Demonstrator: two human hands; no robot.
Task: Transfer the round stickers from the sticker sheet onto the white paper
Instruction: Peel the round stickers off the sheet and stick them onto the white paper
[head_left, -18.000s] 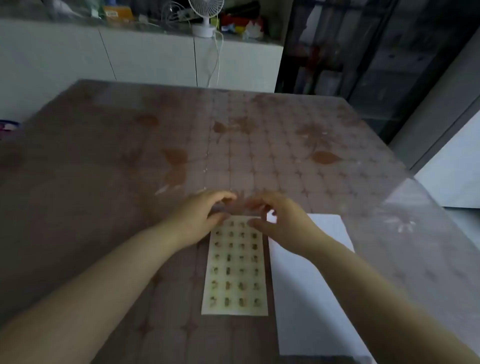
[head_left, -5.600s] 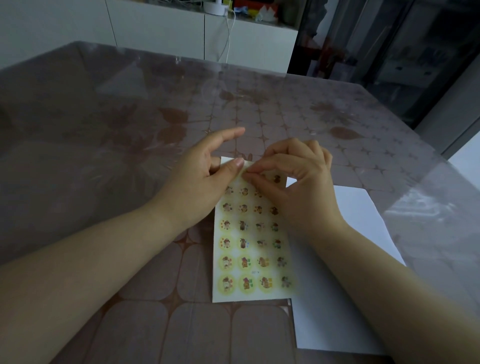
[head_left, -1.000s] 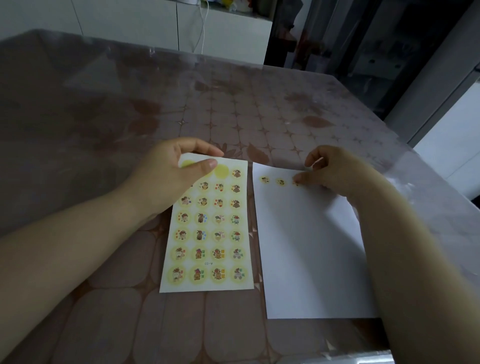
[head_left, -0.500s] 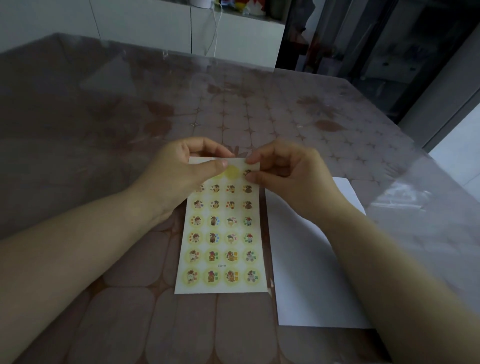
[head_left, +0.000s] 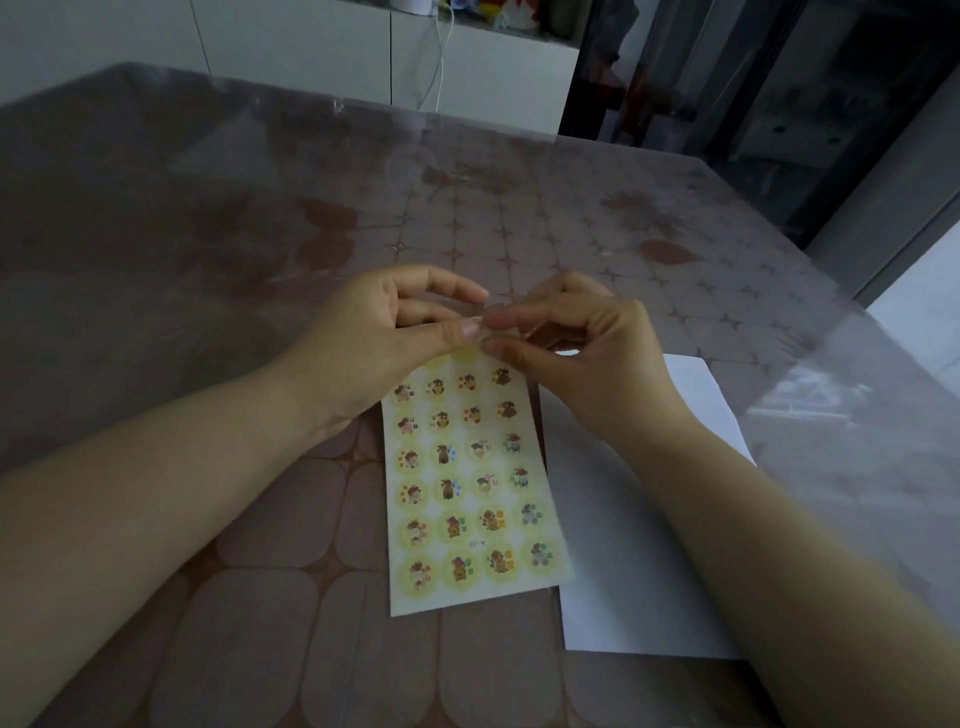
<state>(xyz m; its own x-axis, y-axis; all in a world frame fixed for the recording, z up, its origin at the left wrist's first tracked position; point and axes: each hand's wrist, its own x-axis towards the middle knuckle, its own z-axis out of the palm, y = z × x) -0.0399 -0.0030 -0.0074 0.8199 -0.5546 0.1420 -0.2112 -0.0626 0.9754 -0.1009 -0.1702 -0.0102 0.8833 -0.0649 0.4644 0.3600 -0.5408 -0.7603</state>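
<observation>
The left grip is clamped, thumb against forefinger, on the top edge of the sticker sheet. The right grip meets it fingertip to fingertip, its thumb and forefinger pressed together on that same edge. Whether they have caught a sticker's rim or only the backing is too small to tell. Its other fingers are curled.

From the grips the sheet runs back toward the person. It is a smooth, pale yellow rectangle, slightly glossy. Just under the fingertips a plain yellow circle shows with no figure on it. Below that come six rows of four round stickers, each bearing a tiny cartoon figure.

To the right of the grips, under the right forearm, lies the white paper, matte and flat. The sheet's near right corner overlaps its left edge.

Everything rests on the tabletop, which has brown rounded tiles and small stars under a clear, shiny cover. Beyond the grips stand white cabinets with a hanging white cable.
</observation>
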